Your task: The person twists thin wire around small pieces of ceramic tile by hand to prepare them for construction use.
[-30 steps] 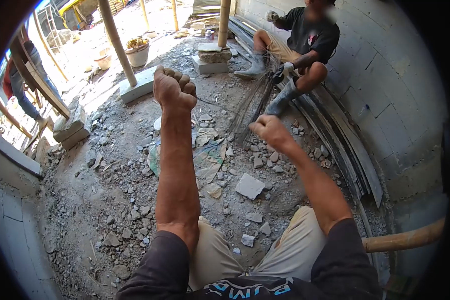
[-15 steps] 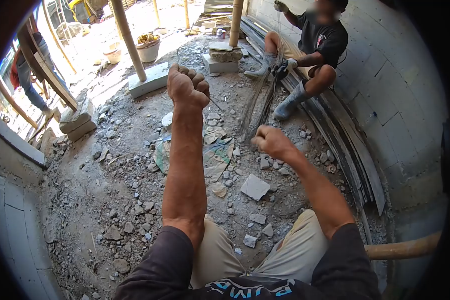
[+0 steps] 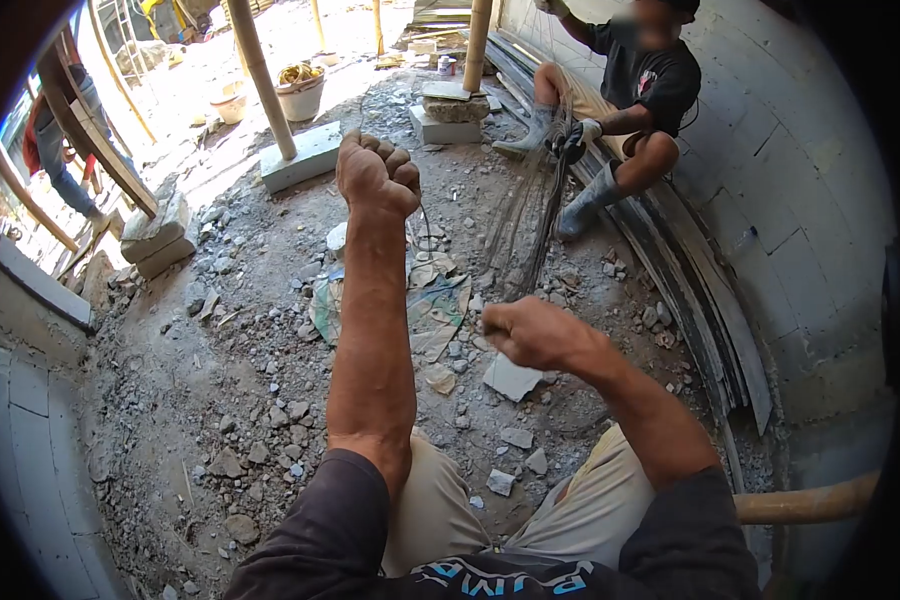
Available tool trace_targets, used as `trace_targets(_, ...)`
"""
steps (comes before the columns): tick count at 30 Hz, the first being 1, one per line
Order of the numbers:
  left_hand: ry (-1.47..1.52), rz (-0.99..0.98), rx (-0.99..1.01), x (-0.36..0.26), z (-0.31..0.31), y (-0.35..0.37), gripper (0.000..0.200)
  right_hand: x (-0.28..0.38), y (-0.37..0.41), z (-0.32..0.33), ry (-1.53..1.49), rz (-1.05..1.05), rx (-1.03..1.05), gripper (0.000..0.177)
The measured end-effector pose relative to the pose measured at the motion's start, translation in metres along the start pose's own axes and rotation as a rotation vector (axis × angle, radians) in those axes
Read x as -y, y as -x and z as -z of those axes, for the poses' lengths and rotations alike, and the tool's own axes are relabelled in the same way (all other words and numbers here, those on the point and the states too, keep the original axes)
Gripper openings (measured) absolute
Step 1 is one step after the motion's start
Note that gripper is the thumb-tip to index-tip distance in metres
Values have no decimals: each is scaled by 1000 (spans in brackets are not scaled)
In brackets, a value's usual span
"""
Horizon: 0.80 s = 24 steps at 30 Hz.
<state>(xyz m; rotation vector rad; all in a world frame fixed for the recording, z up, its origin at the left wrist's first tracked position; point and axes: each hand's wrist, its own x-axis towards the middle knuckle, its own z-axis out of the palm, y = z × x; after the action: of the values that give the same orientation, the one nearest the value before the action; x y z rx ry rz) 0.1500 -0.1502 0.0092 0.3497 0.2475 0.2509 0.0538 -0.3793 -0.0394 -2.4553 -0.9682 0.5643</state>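
Note:
My left hand [image 3: 378, 178] is raised in front of me in a closed fist. A thin dark wire [image 3: 425, 225] sticks out of its lower right side and bends downward. Lower and to the right, my right hand [image 3: 538, 335] is closed too, fingers curled inward. Whatever it pinches, if anything, is hidden or too fine to see. Below and behind that hand lies a pale broken slab piece [image 3: 511, 378] on the ground. A crumpled plastic sheet [image 3: 438, 312] lies flat on the rubble, partly behind my left forearm.
A co-worker [image 3: 650, 85] in grey boots sits at the right, gloved hands on a bundle of thin wires [image 3: 535, 225]. Long boards [image 3: 670, 290] lie along the block wall [image 3: 770, 180]. Wooden posts [image 3: 260, 75] stand on concrete blocks [image 3: 305, 160]. Another person [image 3: 65, 165] is at far left.
My right hand has dropped and moved slightly left. My left fist stays nearly in place, while the wire below it now curves instead of pointing straight out.

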Motion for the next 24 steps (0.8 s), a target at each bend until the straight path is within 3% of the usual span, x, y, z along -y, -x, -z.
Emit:
trace_targets(1,-11,9,8,1,-2,2,45,-20,-7,1,-10,-187,-68,15)
trace_targets(3,-5,23,55,1,-2,3,45,-67,-22,14,-96,-327,-478,19)
trace_targets(5,-10,24,67,1,-2,2,46,-85,-26,38,-334,-258,-840,19)
trace_targets(7,-26,15,39,4,2,-1,46,-73,-16,64,-1122,-143,-889,15)
trace_targets(10,-12,15,-3,3,17,-14,46,-20,11,76,-1348,238,-799,10)
trace_targets(12,6,36,-35,5,23,-20,46,18,32,70,-1189,278,-538,12)
trace_targets(14,21,55,-56,8,25,-24,46,36,38,53,-821,366,-133,9)
trace_targets(16,0,51,-29,14,19,-20,46,46,27,38,-261,179,239,13)
trace_targets(18,-6,55,17,19,11,-14,46,14,6,2,-71,15,234,15)
trace_targets(20,14,81,58,18,5,-7,45,-41,-17,-11,-15,-272,55,15)
trace_targets(22,32,90,69,15,4,-4,45,-66,-21,14,-107,-443,-324,17)
trace_targets(24,54,74,52,6,6,-5,46,-83,-15,34,-229,-379,-444,17)
